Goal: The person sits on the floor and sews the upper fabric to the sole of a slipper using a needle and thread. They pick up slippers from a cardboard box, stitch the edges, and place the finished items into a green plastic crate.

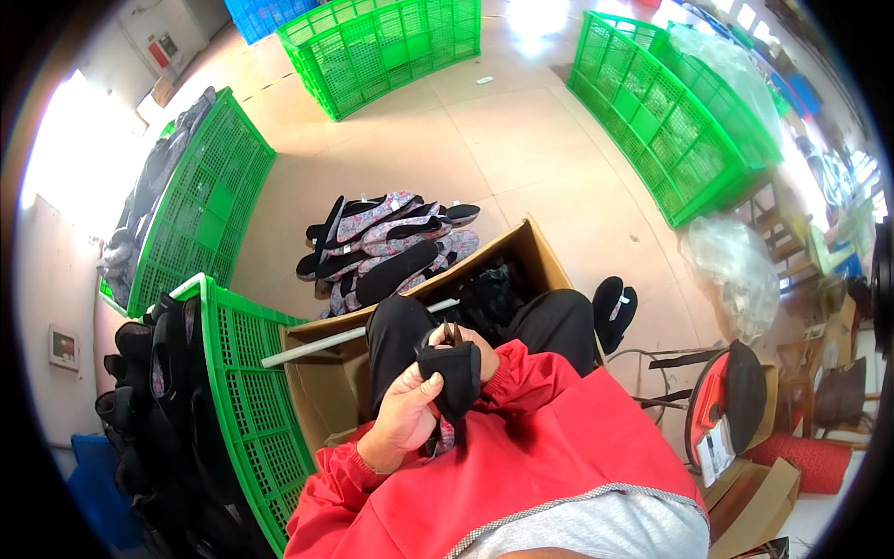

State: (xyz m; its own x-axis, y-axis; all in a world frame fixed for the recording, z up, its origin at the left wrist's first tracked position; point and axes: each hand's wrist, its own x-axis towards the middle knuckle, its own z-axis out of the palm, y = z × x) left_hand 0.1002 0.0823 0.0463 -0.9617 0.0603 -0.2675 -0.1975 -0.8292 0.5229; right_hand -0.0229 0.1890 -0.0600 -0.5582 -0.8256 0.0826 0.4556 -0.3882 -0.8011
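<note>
Over my lap, my left hand (406,417) pinches a black fabric slipper (454,374), its thumb lying flat on the cloth. A strip of grey-pink floral fabric shows at the slipper's lower end. My right hand (484,354) is closed just behind the slipper's upper end, partly covered by it. Between its fingers stick up the dark pointed blades of small thread snips (452,333); their handles are hidden. An open cardboard box (535,252) stands by my knees with dark stuff inside. A pale bar (317,347) lies across it.
Floral and black slippers (400,270) lie heaped on the floor ahead. A black pair (615,312) lies right of my knee. Green crates stand at near left (251,382), far left (209,205), ahead (391,51) and right (643,116). A plastic bag (736,275) and stool (712,410) are rightward.
</note>
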